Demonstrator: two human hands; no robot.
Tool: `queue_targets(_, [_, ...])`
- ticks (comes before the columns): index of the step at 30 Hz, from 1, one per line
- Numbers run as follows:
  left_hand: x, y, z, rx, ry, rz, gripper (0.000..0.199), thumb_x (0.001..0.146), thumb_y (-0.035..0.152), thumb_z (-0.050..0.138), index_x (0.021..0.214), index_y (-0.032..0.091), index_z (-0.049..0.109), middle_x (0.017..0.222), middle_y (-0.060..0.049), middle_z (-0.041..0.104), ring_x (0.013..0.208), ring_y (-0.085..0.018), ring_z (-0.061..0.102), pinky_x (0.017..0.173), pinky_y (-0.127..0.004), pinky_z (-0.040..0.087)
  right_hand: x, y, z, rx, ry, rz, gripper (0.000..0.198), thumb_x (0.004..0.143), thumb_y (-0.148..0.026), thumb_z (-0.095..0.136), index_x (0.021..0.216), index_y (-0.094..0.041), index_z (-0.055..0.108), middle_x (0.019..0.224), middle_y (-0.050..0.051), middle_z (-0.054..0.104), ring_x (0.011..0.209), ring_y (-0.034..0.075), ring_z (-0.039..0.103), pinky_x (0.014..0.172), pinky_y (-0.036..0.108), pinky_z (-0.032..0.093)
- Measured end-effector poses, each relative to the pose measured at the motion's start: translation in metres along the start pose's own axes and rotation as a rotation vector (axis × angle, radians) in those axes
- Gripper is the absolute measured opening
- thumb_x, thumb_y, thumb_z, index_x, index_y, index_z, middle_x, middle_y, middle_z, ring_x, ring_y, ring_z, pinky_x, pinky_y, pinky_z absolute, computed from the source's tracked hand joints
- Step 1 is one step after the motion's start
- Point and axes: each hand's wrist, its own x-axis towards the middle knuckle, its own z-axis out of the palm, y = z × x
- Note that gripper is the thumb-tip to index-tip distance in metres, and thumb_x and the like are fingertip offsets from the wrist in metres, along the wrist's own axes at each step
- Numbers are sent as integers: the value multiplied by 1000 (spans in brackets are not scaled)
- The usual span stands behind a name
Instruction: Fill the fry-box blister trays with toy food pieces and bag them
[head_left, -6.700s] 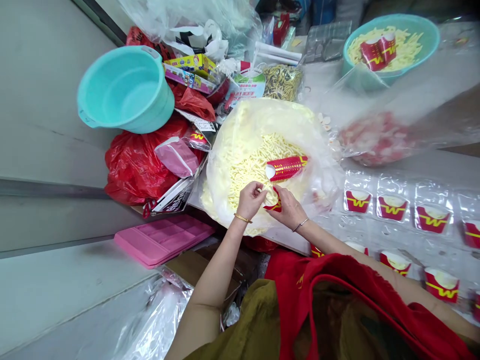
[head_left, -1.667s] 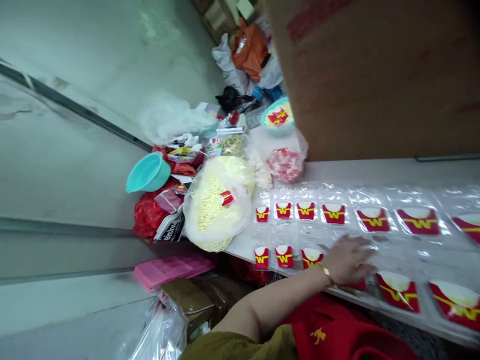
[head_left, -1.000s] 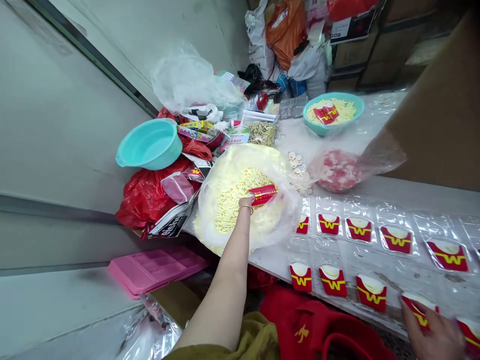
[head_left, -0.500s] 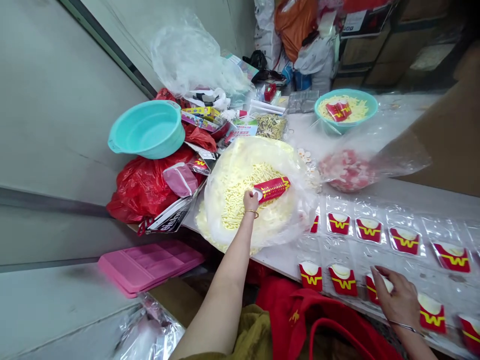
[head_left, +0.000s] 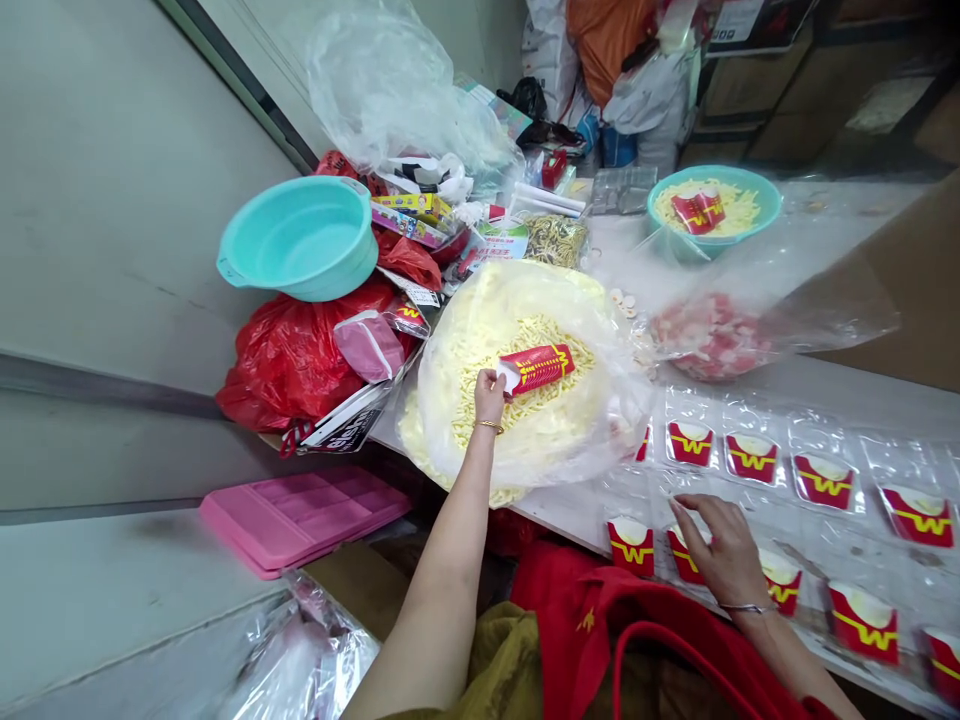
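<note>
My left hand (head_left: 490, 397) pinches the white end of a stack of small red cartons (head_left: 541, 367) marked with a yellow W. That stack lies over a heap of pale yellow mini fries (head_left: 469, 405) in a wide clear plastic bag (head_left: 600, 420). To the right, my right hand (head_left: 718, 552) hovers palm down with thumb and fingers apart, and I see nothing held in it. It partly covers a red carton (head_left: 684, 553) in the front row. More cartons, such as this one (head_left: 862, 620), lie in clear pouches along the table.
A turquoise basin (head_left: 300, 235) sits on a red plastic bag (head_left: 300, 355) at the left. Farther back, another turquoise bowl (head_left: 765, 215) holds fries and two cartons. A clear bag of pink and white pieces (head_left: 709, 335) lies beyond the pouches. A pink tray (head_left: 300, 515) is low at the left.
My right hand has moved left along the front row, uncovering the carton it was over. My left hand and the carton stack have shifted slightly left. The whole view has turned a little.
</note>
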Motion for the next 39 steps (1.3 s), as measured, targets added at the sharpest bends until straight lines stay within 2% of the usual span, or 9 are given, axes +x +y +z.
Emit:
queue_targets(3, [-6, 14, 2, 2, -106, 45, 19, 79, 27, 58, 80, 20, 40, 69, 5, 49, 43, -5, 45, 37, -16, 38, 46, -38, 21, 52, -73, -151, 32, 92, -39, 51, 118, -21, 55, 108, 10, 61, 102, 26, 55, 89, 42, 45])
queue_targets(9, [-30, 37, 4, 6, -249, 119, 25, 76, 33, 64, 79, 19, 44, 70, 4, 49, 49, -6, 48, 39, -16, 41, 176, -102, 83, -101, -110, -318, 99, 76, -53, 66, 148, -10, 13, 147, 19, 26, 136, 38, 18, 107, 55, 23])
queue_targets(13, [-36, 40, -9, 17, -236, 152, 27, 74, 35, 67, 78, 19, 45, 67, 5, 49, 45, -5, 46, 36, -16, 38, 210, -106, 107, -141, -214, -338, 84, 70, -45, 71, 140, -16, 34, 129, 17, 44, 120, 36, 38, 100, 49, 34])
queue_targets(20, [-21, 33, -54, 19, 6, 133, 20, 76, 26, 60, 79, 20, 41, 62, 7, 45, 44, -6, 43, 35, -14, 32, 231, -96, 117, -168, -216, -302, 84, 64, -47, 76, 133, -14, 42, 124, 20, 44, 114, 39, 40, 95, 51, 37])
queue_targets(24, [-28, 34, -61, 30, -46, 123, 20, 75, 26, 63, 77, 19, 44, 60, 6, 47, 43, -6, 43, 36, -15, 31, 224, -117, 124, -116, -293, -450, 112, 58, -61, 77, 145, -15, 23, 141, 18, 34, 128, 40, 28, 108, 57, 19])
queue_targets(28, [-33, 28, -53, 154, -192, 60, 19, 76, 28, 63, 77, 18, 47, 60, 5, 49, 43, -6, 44, 38, -16, 34, 195, -129, 132, -7, -404, -424, 89, 76, -50, 65, 143, -11, 24, 124, 19, 49, 115, 35, 45, 97, 49, 38])
queue_targets(31, [-21, 18, -53, 273, -143, 10, 18, 81, 30, 58, 79, 17, 46, 63, 4, 50, 46, -7, 49, 42, -16, 37, 178, -111, 134, -7, -412, -330, 72, 81, -42, 59, 137, -7, 32, 117, 22, 51, 108, 36, 49, 91, 49, 43])
queue_targets(36, [-5, 2, -66, 430, -92, 6, 14, 90, 29, 45, 92, 16, 50, 77, -2, 57, 57, -10, 59, 55, -22, 47, 152, -78, 129, 35, -558, -339, 71, 78, -44, 62, 135, -10, 36, 128, 20, 47, 117, 34, 45, 100, 46, 38])
queue_targets(39, [-19, -8, -68, 575, -182, 74, 13, 81, 11, 54, 91, 18, 58, 93, -6, 62, 84, -17, 63, 76, -30, 50, 136, -72, 123, 56, -697, -326, 70, 70, -42, 68, 129, -11, 45, 117, 17, 55, 100, 31, 58, 86, 41, 48])
